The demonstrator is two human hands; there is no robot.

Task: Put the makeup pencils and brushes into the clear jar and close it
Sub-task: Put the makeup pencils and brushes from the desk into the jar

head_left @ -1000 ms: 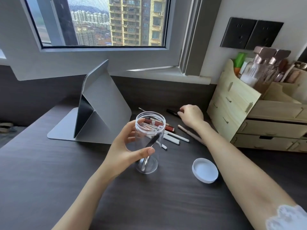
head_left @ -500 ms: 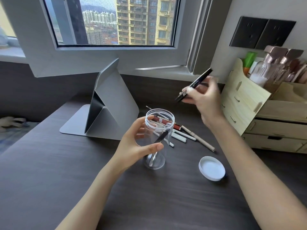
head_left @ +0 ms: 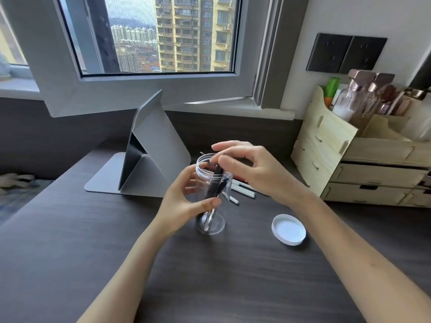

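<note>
The clear jar (head_left: 211,223) stands upright on the dark desk, and my left hand (head_left: 180,201) grips its side. My right hand (head_left: 253,173) hovers over the jar's mouth with fingers apart, thumb tip next to the top end of a black pencil (head_left: 212,183) that stands inside the jar. A thin silver tool (head_left: 208,219) also leans inside. Behind the jar, white pencils (head_left: 243,191) and a red one (head_left: 240,179) lie on the desk, partly hidden by my right hand. The white lid (head_left: 288,229) lies upside down to the jar's right.
A grey folding tablet stand (head_left: 151,155) is behind and left of the jar. A wooden drawer organiser (head_left: 326,148) with bottles on top stands at the right against the wall. The window sill runs along the back.
My right hand picked the black pencil off the desk, lifted it, then brought it down into the jar. The left hand has kept hold of the jar.
</note>
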